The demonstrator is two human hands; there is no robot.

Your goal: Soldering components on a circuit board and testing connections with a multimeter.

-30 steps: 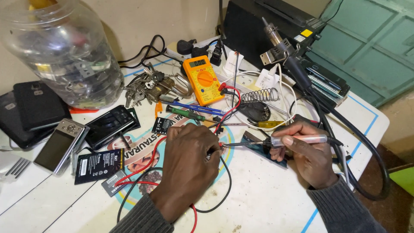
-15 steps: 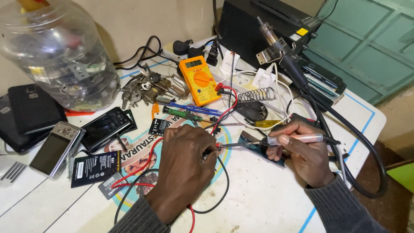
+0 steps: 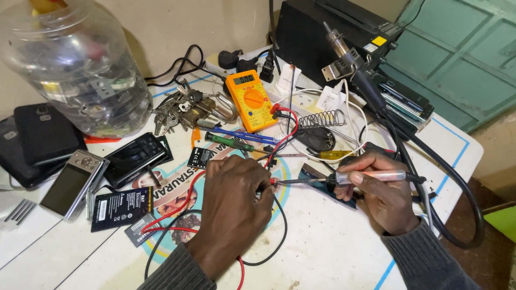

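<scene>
Plainly soldering: on the white table point(image 3: 344, 252), left hand point(image 3: 236, 207) is curled over red and black wires point(image 3: 177, 228), its grip hidden — right hand point(image 3: 379, 196) pinches soldering iron point(image 3: 344, 178), tip at the joint; steadiness needed.
</scene>
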